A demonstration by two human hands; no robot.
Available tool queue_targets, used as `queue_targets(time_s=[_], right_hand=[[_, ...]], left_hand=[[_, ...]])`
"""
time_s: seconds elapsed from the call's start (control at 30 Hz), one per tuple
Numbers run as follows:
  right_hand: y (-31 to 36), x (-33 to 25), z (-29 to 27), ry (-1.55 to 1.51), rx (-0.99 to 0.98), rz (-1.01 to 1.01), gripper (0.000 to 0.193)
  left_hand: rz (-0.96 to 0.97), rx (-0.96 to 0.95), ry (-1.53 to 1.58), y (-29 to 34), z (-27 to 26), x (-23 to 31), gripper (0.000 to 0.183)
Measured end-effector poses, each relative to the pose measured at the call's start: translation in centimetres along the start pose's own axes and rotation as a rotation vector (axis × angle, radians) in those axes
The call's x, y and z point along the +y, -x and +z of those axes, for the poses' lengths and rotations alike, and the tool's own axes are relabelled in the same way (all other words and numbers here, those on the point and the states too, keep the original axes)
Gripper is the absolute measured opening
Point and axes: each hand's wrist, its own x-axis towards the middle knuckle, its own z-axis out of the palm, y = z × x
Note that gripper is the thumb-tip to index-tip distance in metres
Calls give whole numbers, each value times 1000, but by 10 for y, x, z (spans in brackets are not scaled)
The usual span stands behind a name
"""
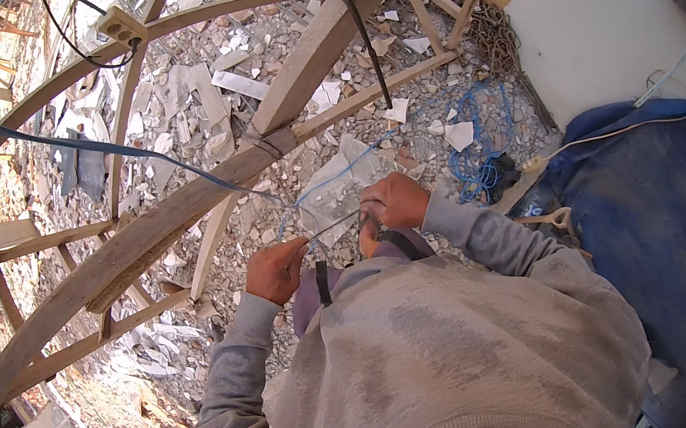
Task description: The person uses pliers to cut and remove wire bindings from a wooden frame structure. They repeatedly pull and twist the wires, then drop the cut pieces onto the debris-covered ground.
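Both of my hands are closed in front of my body, low over the rubble. A thin grey strand that looks like wire (334, 225) stretches between them at a slight slant. My left hand (275, 271) pinches its lower left end. At the upper right end, my right hand (398, 200) grips it with the fingers curled. Whether it is stiff or pulled taut I cannot tell. Just beyond the hands, a blue strap (114, 149) comes down from the upper left across the wooden beam (179, 207). Part of my foot shows below the right hand.
Broken rubble (262, 218) covers the ground. A dark long-shafted metal tool (369, 46) hangs on the upper timber (316, 55). A cream socket box (119, 26) dangles by a curved wooden strip. Tangled blue cord (475, 165) and a dark blue sheet (649, 199) lie at right.
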Motion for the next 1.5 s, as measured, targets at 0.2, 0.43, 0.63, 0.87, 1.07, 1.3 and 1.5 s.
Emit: queue_targets(time_s=[0.2, 0.43, 0.63, 0.87, 1.07, 1.3, 1.5], right_hand=[[-19, -37, -7, -316, -372, -294, 22], [-34, 13, -25, -296, -77, -160, 24], [4, 0, -14, -519, -220, -215, 26], [-63, -1, -105, -5, 650, -137, 61], [-138, -24, -128, 455, 750, -235, 71], [-159, -12, -125, 726, 884, 13, 52], [-159, 28, -167, 770, 1171, 219, 54]], left_hand=[[20, -41, -445, 6, -4, -35, 13], [179, -20, -408, 4, -35, 25, 12], [94, -4, -437, 9, -60, 9, 15], [-382, 270, -103, 99, 4, 17, 16], [-976, 739, 172, 231, 96, 10, 24], [-1531, 1274, 327, 365, 229, -23, 27], [-1832, 1695, 331, 456, 333, -16, 29]])
